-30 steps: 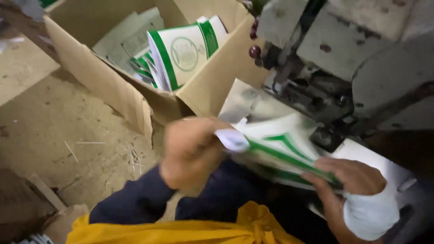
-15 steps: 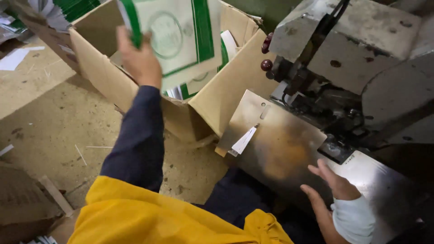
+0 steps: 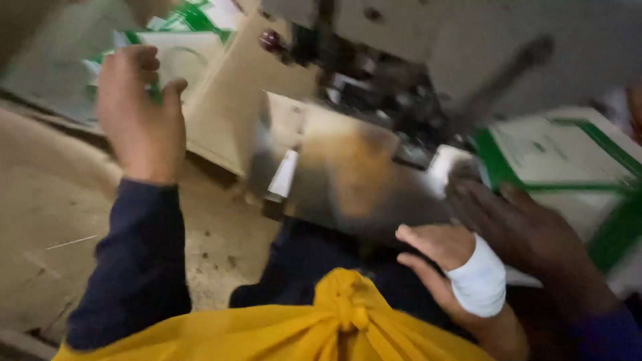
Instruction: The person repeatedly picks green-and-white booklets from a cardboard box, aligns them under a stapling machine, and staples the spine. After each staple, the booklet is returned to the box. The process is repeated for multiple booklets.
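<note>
My left hand (image 3: 140, 110) is raised at the left with its back to me, fingers loosely curled and thumb apart, and I see nothing in it. Just beyond it, white bags with green stripes (image 3: 184, 50) lie in a cardboard box (image 3: 224, 127). My right hand (image 3: 445, 257), with a white bandage around it, rests open on the near edge of the shiny metal plate (image 3: 348, 180) of a grey sewing machine (image 3: 428, 47). Beside it, another person's hand (image 3: 518, 224) in a blue sleeve lies next to a white and green bag (image 3: 568, 150).
A small white tag (image 3: 282, 175) hangs at the plate's left edge. The dusty brown floor (image 3: 221, 241) shows between the box and my knees. A yellow cloth (image 3: 334, 324) is knotted at my waist. The whole view is motion-blurred.
My left hand had carried a white and green bag from the machine up over the box; now it is lower in front of the box without the bag. A second person's hand and another bag have come in at the right.
</note>
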